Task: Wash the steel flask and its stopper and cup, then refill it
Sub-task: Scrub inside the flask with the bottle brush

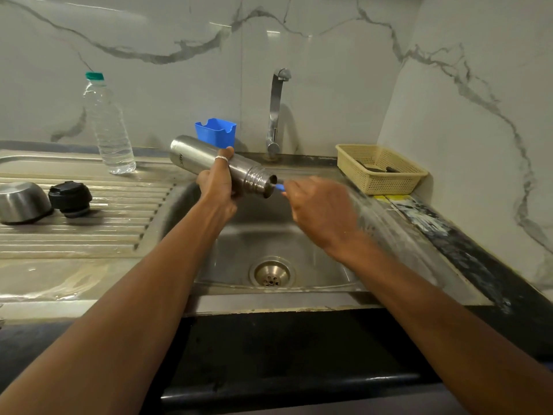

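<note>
Two long arms are bare all the way up to the hands. The left hand wears a thin silver ring on one finger. The right hand looks blurry.

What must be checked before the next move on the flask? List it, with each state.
1. Left hand grips flask: ok.
2. Flask mouth over sink: ok.
3. Right hand holds blue tool at the mouth: ok.
4. Tool tip inside flask: cannot tell, blurred.
5. Stopper and cup off, on drainboard: ok.
6. Bottle holds refill water: ok.
</note>
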### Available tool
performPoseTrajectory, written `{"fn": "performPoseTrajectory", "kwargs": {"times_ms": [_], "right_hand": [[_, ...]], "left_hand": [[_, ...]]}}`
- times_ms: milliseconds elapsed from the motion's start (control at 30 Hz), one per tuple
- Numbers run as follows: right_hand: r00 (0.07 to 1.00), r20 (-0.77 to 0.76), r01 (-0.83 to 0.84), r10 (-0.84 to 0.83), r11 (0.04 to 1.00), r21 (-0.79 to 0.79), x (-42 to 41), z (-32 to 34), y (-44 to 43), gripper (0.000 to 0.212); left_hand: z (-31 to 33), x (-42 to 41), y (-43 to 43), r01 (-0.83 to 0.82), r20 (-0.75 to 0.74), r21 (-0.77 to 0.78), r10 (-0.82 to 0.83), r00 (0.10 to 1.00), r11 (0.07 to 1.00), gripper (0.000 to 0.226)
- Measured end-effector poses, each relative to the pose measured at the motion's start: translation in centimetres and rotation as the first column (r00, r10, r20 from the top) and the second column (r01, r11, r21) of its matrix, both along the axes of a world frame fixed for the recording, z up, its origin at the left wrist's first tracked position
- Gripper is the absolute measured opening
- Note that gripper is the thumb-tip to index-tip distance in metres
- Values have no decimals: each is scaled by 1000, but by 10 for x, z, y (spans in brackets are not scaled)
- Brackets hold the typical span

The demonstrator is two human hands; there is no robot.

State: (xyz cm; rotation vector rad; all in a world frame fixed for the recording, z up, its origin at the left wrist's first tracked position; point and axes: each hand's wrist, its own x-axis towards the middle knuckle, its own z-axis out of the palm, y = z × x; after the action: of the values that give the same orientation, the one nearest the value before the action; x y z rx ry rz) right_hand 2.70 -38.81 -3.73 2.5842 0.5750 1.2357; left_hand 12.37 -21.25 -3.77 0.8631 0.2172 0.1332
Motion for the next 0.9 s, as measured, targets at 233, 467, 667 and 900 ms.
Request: {"fn": "performPoseTrajectory", "kwargs": {"times_ms": [233,467,667,900], "right_hand": [[596,-651,256,470,657,709,-5,22,1,40],[957,-290,59,-21,991,121,-5,4,6,27],[682,-615,163,396,737,656,-1,18,-3,43],[950,-312,48,15,980,193,1,-2,15,24]], "left_hand": [[4,3,19,-103,-1,-54,103,995,993,53],[-1,-5,-5,-47,-4,28,48,999,998,53],[5,0,22,-173,-12,-30,173,985,984,58],[2,-6,-1,-100,-3,33,100,995,994,58]]}}
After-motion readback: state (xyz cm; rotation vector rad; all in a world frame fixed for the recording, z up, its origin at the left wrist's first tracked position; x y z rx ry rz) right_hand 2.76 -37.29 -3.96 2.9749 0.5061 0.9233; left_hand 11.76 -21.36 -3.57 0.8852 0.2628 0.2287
